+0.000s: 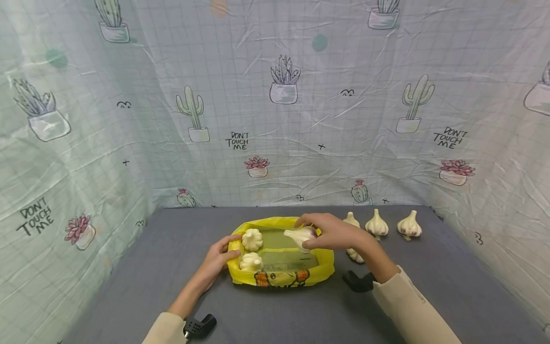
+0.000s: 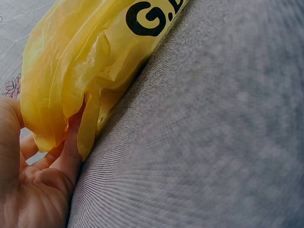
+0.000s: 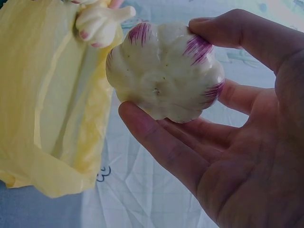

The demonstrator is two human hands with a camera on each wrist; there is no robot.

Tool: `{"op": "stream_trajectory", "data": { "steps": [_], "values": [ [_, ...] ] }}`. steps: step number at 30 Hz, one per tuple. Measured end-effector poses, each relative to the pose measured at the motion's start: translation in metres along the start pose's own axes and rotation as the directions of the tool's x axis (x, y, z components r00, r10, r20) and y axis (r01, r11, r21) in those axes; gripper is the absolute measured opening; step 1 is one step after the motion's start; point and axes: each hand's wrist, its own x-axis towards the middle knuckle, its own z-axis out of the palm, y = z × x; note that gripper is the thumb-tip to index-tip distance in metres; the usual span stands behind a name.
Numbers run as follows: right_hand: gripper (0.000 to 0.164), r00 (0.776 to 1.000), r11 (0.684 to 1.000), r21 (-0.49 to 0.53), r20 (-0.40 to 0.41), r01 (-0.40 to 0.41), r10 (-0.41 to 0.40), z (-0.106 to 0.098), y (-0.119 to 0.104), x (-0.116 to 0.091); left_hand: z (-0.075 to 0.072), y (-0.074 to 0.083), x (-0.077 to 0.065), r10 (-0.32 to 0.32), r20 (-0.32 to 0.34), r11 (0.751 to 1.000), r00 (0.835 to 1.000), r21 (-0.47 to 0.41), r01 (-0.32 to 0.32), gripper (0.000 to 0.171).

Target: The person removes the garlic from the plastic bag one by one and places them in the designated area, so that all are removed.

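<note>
A yellow plastic bag (image 1: 279, 279) lies with its mouth open upward on the grey table. Inside its left end sit two white garlic bulbs (image 1: 252, 240), one behind the other. My left hand (image 1: 216, 260) holds the bag's left rim, thumb on the near side and fingers partly hidden by the folds in the left wrist view. Over the right half of the bag, my right hand (image 1: 331, 232) grips another garlic bulb (image 3: 164, 71) between thumb and fingertips. Its stem points left, and its base with purple streaks faces the right wrist camera.
To the right of the bag stand several more garlic bulbs (image 1: 376, 224), two of them partly behind my right hand and forearm. A patterned cloth (image 1: 301, 157) hangs behind the table (image 1: 172, 239) and along both sides.
</note>
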Motion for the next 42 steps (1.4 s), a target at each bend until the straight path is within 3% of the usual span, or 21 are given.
{"op": "stream_trajectory", "data": {
  "steps": [20, 42],
  "values": [
    [0.044, 0.996, 0.992, 0.126, -0.084, 0.016, -0.005, -0.005, 0.018, -0.027, -0.001, -0.003, 0.0, 0.007, -0.004, 1.0, 1.0, 0.007, -0.007, 0.053],
    [0.049, 0.98, 0.975, 0.217, -0.182, -0.04, 0.081, -0.02, 0.045, -0.055, 0.0, -0.004, 0.002, 0.005, -0.029, 1.0, 1.0, 0.006, -0.005, 0.052]
  ]
}}
